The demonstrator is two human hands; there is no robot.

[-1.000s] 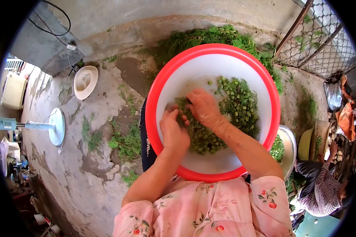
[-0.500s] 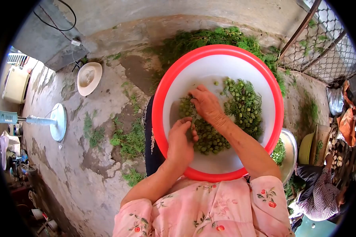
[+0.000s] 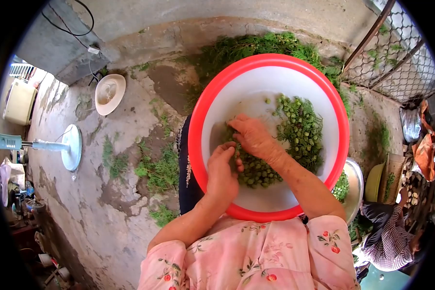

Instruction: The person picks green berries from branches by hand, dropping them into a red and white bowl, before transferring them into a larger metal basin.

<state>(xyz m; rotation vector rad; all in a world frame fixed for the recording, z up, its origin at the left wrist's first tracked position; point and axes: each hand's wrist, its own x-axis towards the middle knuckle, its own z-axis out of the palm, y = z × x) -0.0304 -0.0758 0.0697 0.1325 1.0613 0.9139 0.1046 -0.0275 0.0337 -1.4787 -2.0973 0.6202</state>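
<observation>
"Green, round pods [image 3: 299,125], mixed with feathery sprigs: are they under your fingers?"

"Yes, they lie in the white basin with the red rim [image 3: 341,140]. One patch spreads to the right of my grip, another just below it, near me. A single pod sits apart, beyond my right hand [image 3: 256,137]."

"And your grip?"

"My left hand [image 3: 222,169] is half curled, thumb close to the fingers. My right bends down just beyond it, fingertips bunched. A bit of green shows between them, but I cannot tell whether either pinches it."

"What has changed?"

"My right fingertips have come down closer to my left, so the gap is narrower. I judge that both hands are now working at the same small spot."

"What lies farther out?"

"Right of the basin, a metal bowl [image 3: 355,186] with greens, then another person [image 3: 389,241]. Beyond my hands, leafy stems [image 3: 261,46] lie along the wall [image 3: 179,14]; far left, a pale hat [image 3: 110,94]."
</observation>
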